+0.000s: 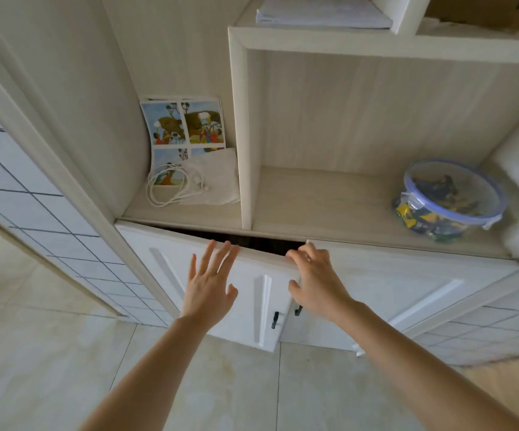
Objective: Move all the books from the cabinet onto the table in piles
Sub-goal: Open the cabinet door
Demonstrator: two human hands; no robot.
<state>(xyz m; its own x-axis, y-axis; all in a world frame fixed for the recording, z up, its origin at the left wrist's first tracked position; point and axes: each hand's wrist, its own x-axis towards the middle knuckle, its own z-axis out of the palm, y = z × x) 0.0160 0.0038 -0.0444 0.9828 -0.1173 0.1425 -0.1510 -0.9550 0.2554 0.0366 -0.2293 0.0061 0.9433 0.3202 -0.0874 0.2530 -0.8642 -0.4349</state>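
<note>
- Head view: the left hand (pixel 210 283) is spread flat, fingers straight, fingertips at the top edge of the left cabinet door (pixel 220 293); it holds nothing.
- The right hand (pixel 315 276) has its fingers curled over the top corner of that same door, thumb on the front face, gripping the edge.
- The door stands slightly ajar; a dark gap shows behind its top edge. The right door (pixel 407 290) looks closed.
- Books: none can be seen in the gap, which is too dark to read. A pale stack (pixel 323 12) lies on the top shelf and a picture sheet (pixel 183 126) leans in the left nook behind a white cable (pixel 171 189); whether either counts as a book cannot be told.
- A lidded plastic tub (pixel 449 200) sits on the open shelf, well apart from both hands.
- The table is not in view.
- Judgement: opening step, no book moved yet.
- Risks: pulling by the top corner rather than the black handle (pixel 275 319) could let the fingers slip off the thin edge, or twist the door on its hinges. If the flat left hand presses while the right pulls, the door may stall or snap back onto the fingers.
</note>
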